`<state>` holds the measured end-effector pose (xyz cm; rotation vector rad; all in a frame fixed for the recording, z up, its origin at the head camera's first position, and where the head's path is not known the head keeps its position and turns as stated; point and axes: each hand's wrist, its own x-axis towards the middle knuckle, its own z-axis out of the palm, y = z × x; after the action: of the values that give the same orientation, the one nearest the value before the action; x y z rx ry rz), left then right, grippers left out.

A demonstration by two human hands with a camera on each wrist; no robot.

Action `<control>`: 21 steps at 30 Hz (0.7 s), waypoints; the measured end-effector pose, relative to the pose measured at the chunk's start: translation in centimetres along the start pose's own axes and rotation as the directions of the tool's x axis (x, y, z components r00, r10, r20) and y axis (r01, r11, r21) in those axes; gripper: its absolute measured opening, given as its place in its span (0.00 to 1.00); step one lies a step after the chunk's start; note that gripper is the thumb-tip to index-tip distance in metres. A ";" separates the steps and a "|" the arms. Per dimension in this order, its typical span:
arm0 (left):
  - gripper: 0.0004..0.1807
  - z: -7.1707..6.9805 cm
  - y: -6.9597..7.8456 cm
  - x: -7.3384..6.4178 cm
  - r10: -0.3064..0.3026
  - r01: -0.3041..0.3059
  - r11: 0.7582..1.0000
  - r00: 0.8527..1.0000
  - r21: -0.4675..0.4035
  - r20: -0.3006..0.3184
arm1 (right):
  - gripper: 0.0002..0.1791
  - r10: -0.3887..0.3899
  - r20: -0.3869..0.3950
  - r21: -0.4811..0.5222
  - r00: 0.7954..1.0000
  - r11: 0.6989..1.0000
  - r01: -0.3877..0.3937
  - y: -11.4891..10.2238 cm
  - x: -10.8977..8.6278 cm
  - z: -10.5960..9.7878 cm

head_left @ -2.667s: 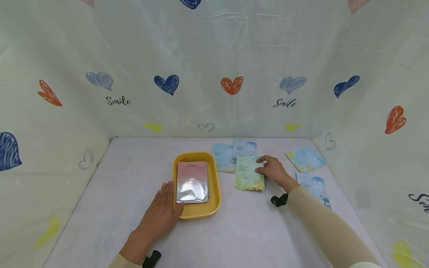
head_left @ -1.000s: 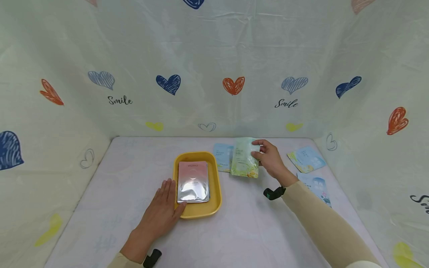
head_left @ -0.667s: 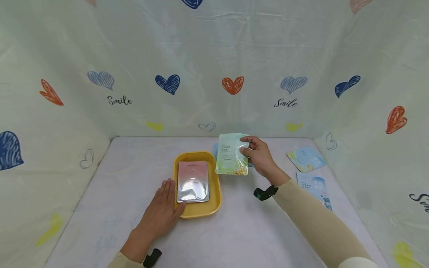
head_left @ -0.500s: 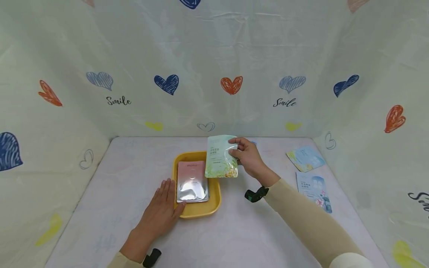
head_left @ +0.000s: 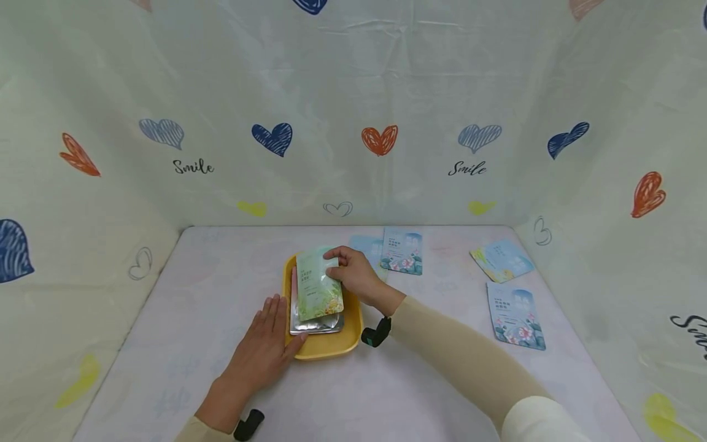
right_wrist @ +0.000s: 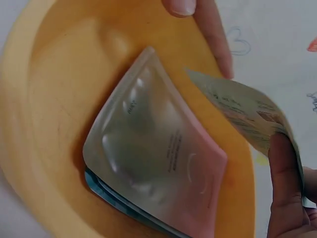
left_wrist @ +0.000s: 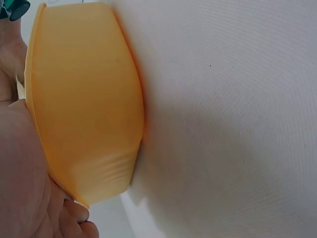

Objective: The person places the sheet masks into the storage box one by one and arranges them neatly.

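My right hand (head_left: 359, 276) pinches a green sheet mask packet (head_left: 317, 285) by its right edge, between thumb and fingers. The packet is over the yellow tray (head_left: 328, 351), overlapping a pink and silver mask packet (head_left: 326, 325) inside it. In the right wrist view the green packet (right_wrist: 242, 106) tilts above the pink and silver packet (right_wrist: 148, 134), with a gap between them. A teal edge (right_wrist: 111, 196) shows beneath that one. My left hand (head_left: 262, 344) rests along the tray's left rim, fingers straight; the left wrist view shows it against the tray's outer wall (left_wrist: 86, 99).
Behind and right of the tray lie two blue mask packets, one (head_left: 403, 252) overlapping the other (head_left: 367, 245). At the table's right side are a blue and yellow packet (head_left: 501, 261) and a blue floral packet (head_left: 516, 316). A heart-printed curtain (head_left: 353, 92) surrounds the white table (head_left: 210, 276).
My right hand has lifted the green packet off the table and carried it left, then lowered it over the tray. The blue packets behind are uncovered. My left hand has stayed put.
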<state>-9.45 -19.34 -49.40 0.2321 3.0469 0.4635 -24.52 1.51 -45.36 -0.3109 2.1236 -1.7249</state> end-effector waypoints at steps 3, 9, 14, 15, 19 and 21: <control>0.50 0.0 0.1 0.0 0.002 -0.002 1.000 1.000 -0.007 -0.011 | 0.15 -0.018 0.032 -0.056 0.999 0.998 0.020 0.3 0.2 0.7; 0.49 0.0 0.1 -0.2 0.001 -0.002 1.000 1.000 -0.016 -0.011 | 0.15 -0.067 0.072 -0.259 0.995 0.962 0.084 1.4 0.8 1.1; 0.50 0.1 0.1 0.0 -0.011 0.011 1.000 1.000 -0.002 0.010 | 0.18 -0.113 0.088 -0.543 0.990 0.827 0.143 1.4 0.6 0.9; 0.50 0.1 0.1 0.0 -0.013 0.013 1.000 1.000 0.001 0.011 | 0.19 -0.114 0.094 -0.570 0.989 0.808 0.147 1.4 0.6 0.9; 0.50 0.2 0.0 0.1 -0.009 0.009 1.000 1.000 -0.001 0.000 | 0.23 -0.095 0.107 -0.611 0.990 0.779 0.141 1.5 0.7 0.7; 0.51 0.2 0.0 0.1 -0.008 0.008 1.000 1.000 -0.003 -0.001 | 0.25 -0.086 0.103 -0.614 0.991 0.778 0.132 1.5 0.7 0.7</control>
<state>-9.50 -19.25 -49.62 0.2200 3.0468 0.4681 -24.77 0.93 -47.09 -0.6741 2.6109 -0.9791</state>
